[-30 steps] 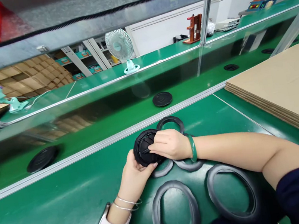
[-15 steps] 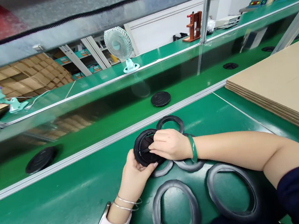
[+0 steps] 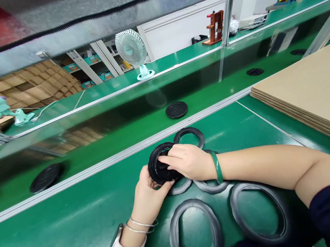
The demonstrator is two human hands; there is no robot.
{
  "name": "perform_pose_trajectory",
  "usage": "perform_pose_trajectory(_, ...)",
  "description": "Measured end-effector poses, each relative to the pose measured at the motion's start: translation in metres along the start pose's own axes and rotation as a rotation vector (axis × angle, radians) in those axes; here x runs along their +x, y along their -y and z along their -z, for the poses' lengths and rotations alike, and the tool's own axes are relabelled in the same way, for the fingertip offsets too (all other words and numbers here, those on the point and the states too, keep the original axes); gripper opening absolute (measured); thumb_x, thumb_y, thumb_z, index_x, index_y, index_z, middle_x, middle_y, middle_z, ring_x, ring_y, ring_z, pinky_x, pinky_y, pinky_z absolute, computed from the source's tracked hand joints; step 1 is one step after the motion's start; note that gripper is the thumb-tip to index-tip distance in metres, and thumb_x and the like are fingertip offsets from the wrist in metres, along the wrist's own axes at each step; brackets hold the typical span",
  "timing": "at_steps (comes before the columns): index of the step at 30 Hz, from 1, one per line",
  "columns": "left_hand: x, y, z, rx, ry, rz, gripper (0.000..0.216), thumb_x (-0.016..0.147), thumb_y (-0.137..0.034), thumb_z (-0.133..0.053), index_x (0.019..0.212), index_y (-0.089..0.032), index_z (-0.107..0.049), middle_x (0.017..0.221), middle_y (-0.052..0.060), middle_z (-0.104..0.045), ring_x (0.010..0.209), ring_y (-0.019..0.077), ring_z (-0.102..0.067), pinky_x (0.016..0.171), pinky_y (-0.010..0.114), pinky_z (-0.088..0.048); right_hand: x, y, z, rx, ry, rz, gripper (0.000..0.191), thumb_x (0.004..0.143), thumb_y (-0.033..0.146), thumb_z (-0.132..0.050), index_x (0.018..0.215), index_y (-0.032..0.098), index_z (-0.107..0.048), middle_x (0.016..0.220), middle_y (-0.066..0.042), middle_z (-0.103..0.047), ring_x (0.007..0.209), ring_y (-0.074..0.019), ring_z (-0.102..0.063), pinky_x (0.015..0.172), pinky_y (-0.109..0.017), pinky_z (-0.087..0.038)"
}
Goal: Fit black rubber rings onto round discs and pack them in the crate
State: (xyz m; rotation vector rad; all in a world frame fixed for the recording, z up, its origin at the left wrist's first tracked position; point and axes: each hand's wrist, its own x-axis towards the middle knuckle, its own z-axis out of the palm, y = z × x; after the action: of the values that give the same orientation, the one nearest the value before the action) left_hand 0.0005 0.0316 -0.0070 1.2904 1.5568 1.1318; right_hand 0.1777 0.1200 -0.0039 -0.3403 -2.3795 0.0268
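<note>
My left hand (image 3: 148, 195) grips a black round cap-like part (image 3: 156, 166) by its lower left rim, thumb at the bottom edge. The part is tilted, its recessed inner side facing up toward me. My right hand (image 3: 191, 163) reaches over its right side, fingers bent together at the ribbed middle; their tips are partly hidden. Under and around the hands lie several dark grey rubber-like rings, among them a far ring (image 3: 200, 134), a near ring (image 3: 176, 238) and a right ring (image 3: 237, 208).
Beyond a metal rail (image 3: 119, 152) runs a green belt carrying black discs, one disc (image 3: 176, 109) straight ahead. Stacked cardboard sheets (image 3: 309, 84) lie at the right. A fan (image 3: 131, 47) stands on the far counter. A metal shelf (image 3: 134, 11) spans overhead.
My right fingers have shifted slightly up and left inside the black part, uncovering more of its middle. My left hand keeps its hold. The view has moved a little.
</note>
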Motion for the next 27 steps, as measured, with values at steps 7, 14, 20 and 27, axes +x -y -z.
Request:
perform_pose_trajectory(7,-0.002,0.002,0.000,0.084,-0.024,-0.023,0.054,0.065,-0.029,-0.082,0.106,-0.022,-0.048,0.090,0.000,-0.069,0.083,0.0216,-0.071,0.075,0.034,-0.060,0.002,0.006,0.005,-0.053,0.030,-0.002,0.024,0.099,0.014,-0.046,0.117,0.007,-0.061,0.089,-0.012,-0.060,0.084,-0.0235,-0.052,0.072,-0.037,-0.049)
perform_pose_trajectory(14,-0.001,0.004,-0.003,-0.192,-0.057,0.042,0.072,0.059,-0.026,-0.086,0.116,-0.023,-0.043,0.116,0.008,-0.068,0.109,0.0273,-0.068,0.093,0.042,-0.058,0.004,-0.003,0.013,0.344,-0.250,-0.406,0.043,0.097,0.029,-0.057,0.137,0.017,-0.049,0.122,-0.013,-0.056,0.114,-0.0257,-0.051,0.101,-0.046,-0.042)
perform_pose_trajectory(20,-0.005,0.015,-0.004,-0.151,0.022,0.008,0.096,0.056,-0.030,-0.089,0.134,-0.025,-0.035,0.137,0.015,-0.056,0.127,0.0344,-0.057,0.103,0.050,-0.051,0.004,-0.011,-0.008,0.726,-0.123,-0.730,0.011,0.088,0.020,-0.066,0.098,0.016,-0.062,0.098,-0.004,-0.063,0.096,-0.0198,-0.059,0.089,-0.036,-0.047)
perform_pose_trajectory(27,-0.011,0.004,-0.004,-0.076,0.025,-0.018,0.086,0.064,-0.037,-0.085,0.135,-0.022,-0.037,0.137,0.015,-0.055,0.128,0.0340,-0.055,0.106,0.050,-0.046,0.006,-0.004,-0.008,0.723,-0.141,-0.821,0.015,0.080,0.018,-0.071,0.082,0.017,-0.056,0.082,0.001,-0.059,0.080,-0.0168,-0.056,0.074,-0.030,-0.045)
